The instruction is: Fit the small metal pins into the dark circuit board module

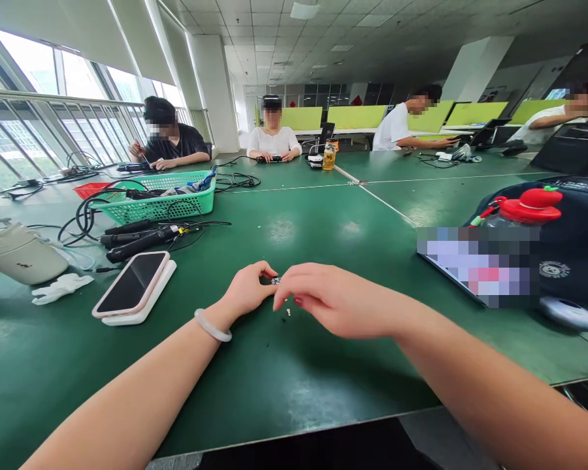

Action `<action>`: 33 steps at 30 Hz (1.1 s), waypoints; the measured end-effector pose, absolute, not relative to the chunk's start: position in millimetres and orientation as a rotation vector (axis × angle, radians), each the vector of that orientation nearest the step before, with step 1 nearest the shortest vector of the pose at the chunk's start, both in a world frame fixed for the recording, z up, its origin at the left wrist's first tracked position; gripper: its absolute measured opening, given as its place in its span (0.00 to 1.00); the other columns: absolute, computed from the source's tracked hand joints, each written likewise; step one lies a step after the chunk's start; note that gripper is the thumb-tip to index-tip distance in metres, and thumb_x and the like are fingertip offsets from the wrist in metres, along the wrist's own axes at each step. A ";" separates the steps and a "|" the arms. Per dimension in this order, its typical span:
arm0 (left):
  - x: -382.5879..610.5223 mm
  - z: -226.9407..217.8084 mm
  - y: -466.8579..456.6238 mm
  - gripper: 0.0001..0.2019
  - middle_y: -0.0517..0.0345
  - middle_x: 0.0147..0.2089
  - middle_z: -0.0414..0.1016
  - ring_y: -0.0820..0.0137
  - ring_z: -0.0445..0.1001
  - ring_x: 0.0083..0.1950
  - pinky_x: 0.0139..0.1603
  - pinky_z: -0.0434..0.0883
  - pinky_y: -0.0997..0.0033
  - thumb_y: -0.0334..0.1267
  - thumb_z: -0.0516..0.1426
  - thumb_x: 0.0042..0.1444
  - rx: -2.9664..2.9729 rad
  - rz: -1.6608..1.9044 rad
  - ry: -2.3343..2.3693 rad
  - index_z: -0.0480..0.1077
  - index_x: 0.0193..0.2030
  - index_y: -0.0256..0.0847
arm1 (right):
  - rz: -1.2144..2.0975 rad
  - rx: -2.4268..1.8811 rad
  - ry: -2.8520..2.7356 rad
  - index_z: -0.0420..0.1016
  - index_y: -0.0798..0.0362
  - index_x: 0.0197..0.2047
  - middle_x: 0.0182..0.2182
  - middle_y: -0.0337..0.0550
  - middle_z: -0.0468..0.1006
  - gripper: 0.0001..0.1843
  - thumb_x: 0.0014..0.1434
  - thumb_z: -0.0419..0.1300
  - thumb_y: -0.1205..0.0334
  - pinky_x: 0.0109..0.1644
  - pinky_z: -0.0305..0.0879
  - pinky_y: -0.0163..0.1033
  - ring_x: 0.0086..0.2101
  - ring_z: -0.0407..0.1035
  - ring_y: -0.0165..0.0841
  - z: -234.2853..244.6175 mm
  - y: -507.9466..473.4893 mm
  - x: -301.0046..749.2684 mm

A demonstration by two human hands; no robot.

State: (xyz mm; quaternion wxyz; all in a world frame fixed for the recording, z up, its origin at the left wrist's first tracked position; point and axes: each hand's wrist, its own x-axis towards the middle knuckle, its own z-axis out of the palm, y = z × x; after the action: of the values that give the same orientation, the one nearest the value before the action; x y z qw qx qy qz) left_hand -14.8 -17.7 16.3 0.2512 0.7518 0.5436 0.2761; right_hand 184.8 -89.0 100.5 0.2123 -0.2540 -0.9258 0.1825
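Head view: 2 bare hands meet over a green tabletop point(294, 385), both to the right of the phone point(132, 284).
Small speckled piece point(275, 281): right of the phone, roughly level with its middle, partly hidden by fingers — resting or lifted, I cannot tell.
Left hand point(246, 288): the nearer of the 2 to the phone; thumb and forefinger appear to pinch the piece.
Right hand point(336, 300): farther right of the phone, fingers bent, tips beside the piece; whether they grip anything, I cannot tell.
Tiny loose bits point(289, 312): right of the phone, just on the wearer's side of the piece, apart from it.
Step in hand: probably close finger work, the left steadying while the right works at the piece.
Next move: seems to call for a firm left pinch and light, exact right fingertips — the bits could easily be brushed away.
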 end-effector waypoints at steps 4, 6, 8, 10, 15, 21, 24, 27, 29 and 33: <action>-14.7 14.5 -15.6 0.10 0.57 0.38 0.76 0.64 0.73 0.41 0.43 0.67 0.65 0.41 0.61 0.44 2.103 0.675 1.505 0.71 0.34 0.42 | 0.534 -1.208 -2.583 0.74 0.51 0.31 0.29 0.40 0.74 0.04 0.55 0.60 0.61 0.32 0.61 0.36 0.30 0.67 0.32 41.8 -53.4 179.0; -15.0 13.7 -14.7 0.10 0.57 0.39 0.76 0.64 0.73 0.42 0.43 0.67 0.65 0.42 0.61 0.44 2.101 0.664 1.514 0.71 0.34 0.43 | 0.539 -1.286 -2.556 0.73 0.51 0.30 0.28 0.39 0.73 0.07 0.55 0.61 0.57 0.29 0.59 0.35 0.28 0.66 0.31 24.0 -51.0 177.6; -15.5 13.4 -14.4 0.10 0.58 0.39 0.76 0.64 0.73 0.42 0.43 0.68 0.65 0.42 0.61 0.45 2.106 0.665 1.513 0.71 0.34 0.43 | 0.519 -1.267 -2.527 0.74 0.50 0.33 0.30 0.39 0.73 0.04 0.56 0.60 0.60 0.31 0.59 0.35 0.30 0.67 0.30 16.5 -51.5 176.4; -15.8 13.4 -14.3 0.10 0.58 0.39 0.76 0.64 0.73 0.42 0.42 0.68 0.65 0.42 0.61 0.45 2.103 0.664 1.511 0.70 0.34 0.43 | 0.487 -1.208 -2.534 0.75 0.49 0.36 0.33 0.39 0.73 0.05 0.58 0.57 0.65 0.34 0.59 0.34 0.32 0.67 0.30 14.2 -50.2 175.6; -15.6 13.0 -14.8 0.10 0.58 0.38 0.76 0.65 0.73 0.41 0.42 0.68 0.66 0.42 0.61 0.44 2.116 0.667 1.500 0.70 0.33 0.43 | 0.431 -1.117 -2.637 0.76 0.47 0.35 0.34 0.37 0.70 0.07 0.58 0.58 0.66 0.34 0.59 0.34 0.31 0.66 0.28 11.2 -41.2 176.0; -14.3 15.4 -16.6 0.09 0.58 0.38 0.76 0.64 0.73 0.41 0.42 0.67 0.64 0.42 0.61 0.45 2.111 0.652 1.489 0.70 0.33 0.43 | 0.437 -1.031 -2.696 0.73 0.51 0.31 0.33 0.37 0.70 0.04 0.56 0.59 0.68 0.34 0.59 0.34 0.30 0.65 0.28 13.3 -43.0 175.8; -13.1 16.7 -17.9 0.09 0.57 0.38 0.76 0.64 0.73 0.41 0.43 0.68 0.64 0.42 0.61 0.44 2.090 0.641 1.490 0.70 0.32 0.43 | 0.430 -1.054 -2.624 0.71 0.52 0.30 0.32 0.38 0.70 0.03 0.56 0.59 0.68 0.34 0.59 0.34 0.30 0.65 0.28 14.0 -44.6 175.5; -11.6 16.8 -19.3 0.11 0.57 0.37 0.76 0.64 0.73 0.41 0.43 0.68 0.65 0.44 0.62 0.43 2.046 0.646 1.450 0.69 0.32 0.43 | 0.400 -1.139 -2.406 0.71 0.53 0.31 0.33 0.39 0.70 0.04 0.58 0.58 0.65 0.36 0.60 0.34 0.31 0.65 0.28 12.8 -43.4 175.2; -11.0 16.3 -20.1 0.13 0.58 0.37 0.76 0.65 0.73 0.40 0.42 0.68 0.65 0.45 0.63 0.41 2.024 0.655 1.419 0.68 0.31 0.42 | 0.389 -1.196 -2.252 0.71 0.53 0.31 0.32 0.39 0.70 0.04 0.58 0.58 0.65 0.36 0.60 0.34 0.32 0.65 0.28 11.4 -41.2 174.9; -10.9 14.7 -20.6 0.15 0.59 0.37 0.76 0.66 0.73 0.39 0.42 0.68 0.66 0.48 0.64 0.41 2.044 0.664 1.382 0.69 0.31 0.42 | 0.381 -1.217 -2.149 0.71 0.52 0.30 0.32 0.39 0.71 0.04 0.57 0.58 0.66 0.36 0.60 0.34 0.32 0.65 0.28 8.1 -36.9 174.0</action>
State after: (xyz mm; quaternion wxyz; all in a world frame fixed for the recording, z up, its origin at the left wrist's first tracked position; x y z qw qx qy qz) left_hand -10.9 -20.6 14.7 0.2890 0.7658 0.5178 0.2487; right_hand 174.0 -36.9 8.1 0.3157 -0.4621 -0.8160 0.1448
